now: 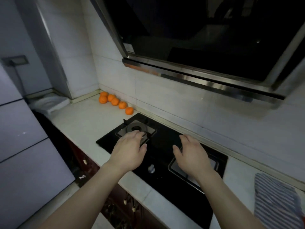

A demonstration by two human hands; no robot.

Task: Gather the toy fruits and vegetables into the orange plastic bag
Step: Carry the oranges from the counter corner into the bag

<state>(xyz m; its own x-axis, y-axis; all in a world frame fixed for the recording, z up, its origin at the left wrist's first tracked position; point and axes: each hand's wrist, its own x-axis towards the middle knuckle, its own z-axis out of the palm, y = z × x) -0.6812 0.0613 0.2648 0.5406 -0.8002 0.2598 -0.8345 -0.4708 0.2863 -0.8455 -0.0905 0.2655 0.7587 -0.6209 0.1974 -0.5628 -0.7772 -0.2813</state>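
Both hands empty, 6 toy oranges at the far left

My left hand [130,149] and right hand [191,154] hover open over the black hob [161,146], fingers loose, holding nothing. I count 6 toy oranges [115,101] in a row on the worktop [85,123] against the far wall, left of the hob, plus 1 striped cloth [277,200] near right. I see no orange bag. I judge it best to reach far left and take the end orange first, so the others do not roll.

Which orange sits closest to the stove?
The end orange at the row's right, by the stove corner; the other five lie farther left along the wall.
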